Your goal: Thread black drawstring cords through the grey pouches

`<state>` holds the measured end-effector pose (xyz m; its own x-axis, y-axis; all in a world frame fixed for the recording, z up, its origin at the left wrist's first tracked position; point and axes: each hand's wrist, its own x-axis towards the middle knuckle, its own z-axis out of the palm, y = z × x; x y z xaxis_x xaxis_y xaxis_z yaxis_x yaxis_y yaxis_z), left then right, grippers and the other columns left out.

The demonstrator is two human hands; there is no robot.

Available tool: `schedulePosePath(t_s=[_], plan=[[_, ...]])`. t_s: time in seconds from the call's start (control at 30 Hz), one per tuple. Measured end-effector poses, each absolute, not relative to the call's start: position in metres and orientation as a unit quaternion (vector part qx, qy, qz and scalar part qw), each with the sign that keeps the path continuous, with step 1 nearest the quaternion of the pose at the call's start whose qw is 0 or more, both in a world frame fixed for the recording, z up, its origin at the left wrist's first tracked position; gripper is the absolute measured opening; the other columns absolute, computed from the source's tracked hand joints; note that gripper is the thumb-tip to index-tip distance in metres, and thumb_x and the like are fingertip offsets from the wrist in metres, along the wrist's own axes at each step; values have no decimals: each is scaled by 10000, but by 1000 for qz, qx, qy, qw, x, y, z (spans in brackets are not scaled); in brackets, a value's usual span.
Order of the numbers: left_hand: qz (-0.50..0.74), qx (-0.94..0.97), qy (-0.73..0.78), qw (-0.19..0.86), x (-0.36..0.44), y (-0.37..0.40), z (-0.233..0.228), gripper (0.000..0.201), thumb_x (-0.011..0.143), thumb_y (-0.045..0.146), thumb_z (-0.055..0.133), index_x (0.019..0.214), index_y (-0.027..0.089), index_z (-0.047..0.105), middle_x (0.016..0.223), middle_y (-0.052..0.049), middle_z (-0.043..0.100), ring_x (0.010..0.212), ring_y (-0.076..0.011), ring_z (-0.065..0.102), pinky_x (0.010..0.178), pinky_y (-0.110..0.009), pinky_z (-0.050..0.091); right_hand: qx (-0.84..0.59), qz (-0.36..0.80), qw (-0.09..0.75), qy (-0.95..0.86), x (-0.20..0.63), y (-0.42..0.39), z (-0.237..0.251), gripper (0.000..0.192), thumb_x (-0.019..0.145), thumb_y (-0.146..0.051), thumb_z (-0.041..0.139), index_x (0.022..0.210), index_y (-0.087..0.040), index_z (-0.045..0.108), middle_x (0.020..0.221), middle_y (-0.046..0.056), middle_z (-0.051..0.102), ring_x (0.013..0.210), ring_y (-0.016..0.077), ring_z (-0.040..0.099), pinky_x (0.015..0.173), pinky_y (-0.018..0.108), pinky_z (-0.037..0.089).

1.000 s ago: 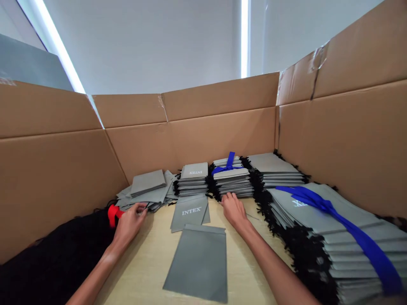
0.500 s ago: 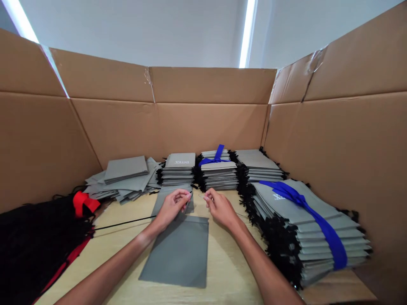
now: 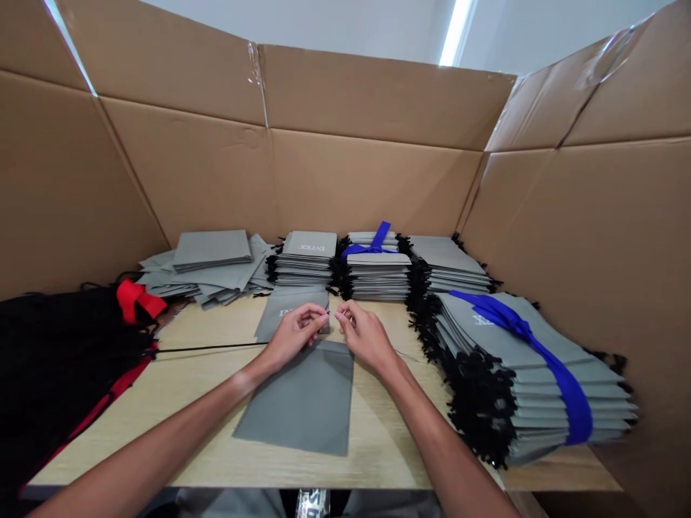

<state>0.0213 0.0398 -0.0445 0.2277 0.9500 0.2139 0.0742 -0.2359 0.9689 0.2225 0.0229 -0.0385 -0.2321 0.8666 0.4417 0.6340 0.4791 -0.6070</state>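
Note:
My left hand (image 3: 299,329) pinches the end of a black cord (image 3: 210,347), which runs left under my wrist to a heap of black cords (image 3: 65,367). Just right of it, my right hand (image 3: 366,337) is closed in a pinch on a thin wire-like piece (image 3: 406,355), whose tail shows past my wrist. The two sets of fingertips almost meet. Below them a plain grey fabric pouch (image 3: 302,406) lies flat on the table. Another grey pouch (image 3: 270,309), with white lettering partly covered by my left hand, lies behind it.
Stacks of grey pouches (image 3: 307,270) with black cord ends stand along the back. A large stack (image 3: 545,396) tied with blue ribbon (image 3: 561,388) is at the right. Loose grey pouches (image 3: 213,252) lie back left, near a red ribbon (image 3: 134,302). Cardboard walls (image 3: 378,173) surround the table.
My hands have drawn closer together, the right moving left towards the cord end. The view has tilted down, and the table's front edge now shows.

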Motion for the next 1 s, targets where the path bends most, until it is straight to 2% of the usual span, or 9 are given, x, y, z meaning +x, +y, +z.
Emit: schedulePosePath(t_s=[0.13, 0.3, 0.4, 0.53, 0.67, 0.77, 0.9, 1.0], plan=[[477, 625, 406, 466, 20, 40, -47, 549, 771, 677, 862, 983, 191, 723, 742, 2, 683, 588, -137, 598, 509, -227, 474, -494, 159, 367, -772, 223, 24, -40, 208, 1106, -367, 505, 1124, -247, 674, 902, 20, 763, 780, 202, 673, 730, 261, 420], [477, 622, 401, 474, 19, 42, -49, 607, 767, 662, 869, 1120, 183, 752, 752, -5, 704, 593, -140, 607, 521, -231, 501, -483, 185, 360, -777, 221, 23, -41, 195, 1095, -342, 527, 1135, -248, 693, 941, 23, 781, 831, 205, 698, 759, 258, 441], [470, 634, 400, 465, 19, 43, -49, 586, 785, 675, 851, 1078, 171, 795, 726, -11, 700, 587, -139, 601, 529, -237, 511, -497, 180, 349, -774, 219, 22, -39, 183, 1089, -338, 546, 1126, -253, 705, 923, 15, 776, 808, 203, 692, 768, 261, 449], [469, 648, 399, 448, 17, 42, -45, 568, 796, 683, 833, 1026, 164, 841, 706, -23, 729, 576, -144, 600, 532, -244, 509, -488, 183, 358, -775, 218, 19, -35, 157, 1082, -300, 563, 1078, -254, 713, 966, 17, 789, 889, 198, 714, 802, 259, 461], [473, 653, 415, 421, 12, 39, -36, 532, 805, 643, 846, 1047, 170, 876, 940, -96, 857, 746, -215, 725, 687, -299, 605, -477, 188, 363, -778, 212, 19, -34, 147, 1075, -265, 554, 1096, -251, 698, 973, 18, 792, 871, 193, 717, 792, 262, 467], [480, 637, 430, 422, 6, 39, -31, 554, 786, 631, 869, 1096, 172, 876, 1076, -122, 873, 905, -287, 797, 829, -365, 650, -476, 178, 364, -781, 204, 22, -34, 160, 1075, -244, 537, 1127, -248, 688, 996, 29, 797, 880, 203, 730, 800, 273, 483], [516, 578, 437, 456, -2, 43, -29, 606, 777, 628, 885, 1157, 158, 848, 1127, -130, 865, 971, -310, 830, 936, -419, 662, -483, 147, 349, -789, 191, 30, -30, 155, 1070, -230, 549, 1122, -242, 694, 1074, 55, 807, 941, 227, 745, 807, 290, 494], [553, 509, 425, 505, -7, 48, -30, 551, 792, 569, 904, 1146, 154, 827, 1078, -118, 864, 991, -298, 833, 976, -433, 666, -488, 126, 336, -795, 182, 34, -26, 154, 1067, -223, 563, 1130, -247, 701, 1110, 60, 811, 972, 231, 747, 820, 292, 495]])
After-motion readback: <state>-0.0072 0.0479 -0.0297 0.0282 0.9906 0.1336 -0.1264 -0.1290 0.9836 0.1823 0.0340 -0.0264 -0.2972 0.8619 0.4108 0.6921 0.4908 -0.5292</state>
